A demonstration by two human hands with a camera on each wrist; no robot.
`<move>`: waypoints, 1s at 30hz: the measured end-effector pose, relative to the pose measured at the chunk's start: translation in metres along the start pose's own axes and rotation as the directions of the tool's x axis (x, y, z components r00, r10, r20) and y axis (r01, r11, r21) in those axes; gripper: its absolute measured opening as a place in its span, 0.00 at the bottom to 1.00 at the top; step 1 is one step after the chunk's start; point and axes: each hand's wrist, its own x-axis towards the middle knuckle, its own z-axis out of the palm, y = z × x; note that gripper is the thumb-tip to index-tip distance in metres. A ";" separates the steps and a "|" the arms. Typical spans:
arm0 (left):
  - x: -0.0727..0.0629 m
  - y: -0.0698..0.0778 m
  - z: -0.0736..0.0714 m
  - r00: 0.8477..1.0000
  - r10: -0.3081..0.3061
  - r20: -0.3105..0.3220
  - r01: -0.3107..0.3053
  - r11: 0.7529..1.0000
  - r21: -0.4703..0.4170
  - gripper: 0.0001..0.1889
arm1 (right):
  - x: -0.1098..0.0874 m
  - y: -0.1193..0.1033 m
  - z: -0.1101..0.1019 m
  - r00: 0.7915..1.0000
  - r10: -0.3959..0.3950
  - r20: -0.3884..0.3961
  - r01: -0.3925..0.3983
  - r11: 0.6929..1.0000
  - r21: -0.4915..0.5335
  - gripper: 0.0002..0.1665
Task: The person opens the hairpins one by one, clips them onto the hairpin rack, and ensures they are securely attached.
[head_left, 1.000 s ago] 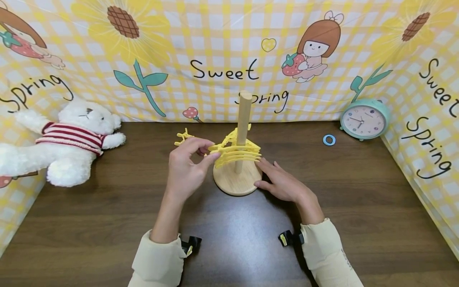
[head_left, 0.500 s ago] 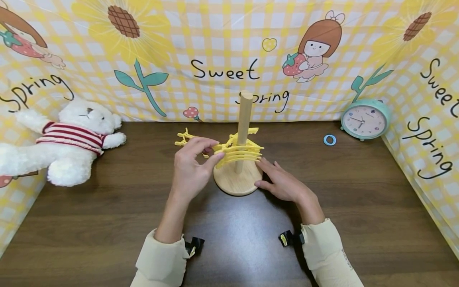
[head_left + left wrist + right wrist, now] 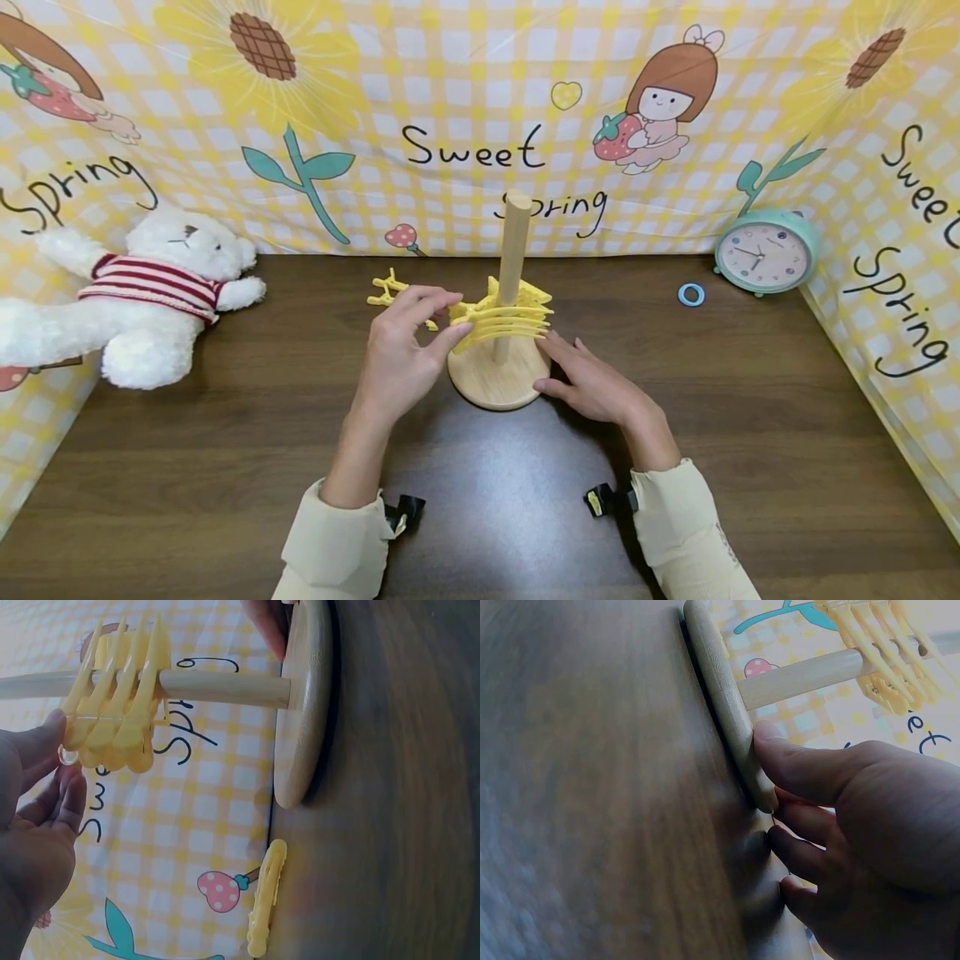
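A wooden stand has a round base and an upright post. Several yellow plastic pieces, thin curved frames, are stacked around the post above the base. At their left end, my left hand pinches the yellow plastic frame on top between thumb and fingers. My right hand holds the base's rim at the right. In the right wrist view the thumb lies on the base's upper face, fingers at its edge. Another yellow piece lies on the table behind my left hand, partly hidden by it.
A white teddy bear in a striped top lies at the left. A blue ring and a green alarm clock are at the back right. Yellow checked cloth walls the dark wooden table.
My left hand has shifted slightly right. The top yellow frame's far end, which stuck up behind the post, has come down level with the stack. The right hand keeps its place.
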 end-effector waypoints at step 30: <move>-0.007 -0.040 -0.037 0.969 -0.233 0.083 0.232 0.973 0.017 0.22 | -0.001 0.001 -0.001 1.000 0.014 0.008 -0.014 1.000 -0.010 0.41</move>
